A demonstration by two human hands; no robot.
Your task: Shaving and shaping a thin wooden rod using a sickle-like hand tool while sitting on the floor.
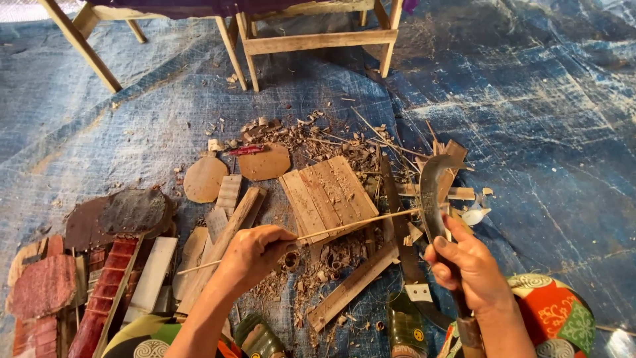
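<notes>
— What's each hand doing?
— The left hand (255, 255) pinches a thin bamboo stick (344, 227), closed around it. The right hand (467, 268) grips a curved knife (432, 192), its blade touching the stick's far end.
— Below them?
— A ribbed wooden slab (328, 192), round brown discs (205, 179), shavings on blue tarpaulin (543, 132).

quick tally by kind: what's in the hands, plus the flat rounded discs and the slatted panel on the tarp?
Thin stick, in left hand: 1
Curved knife, in right hand: 1
Flat rounded brown discs: 2
Slatted wooden panel: 1
Total: 5
</notes>
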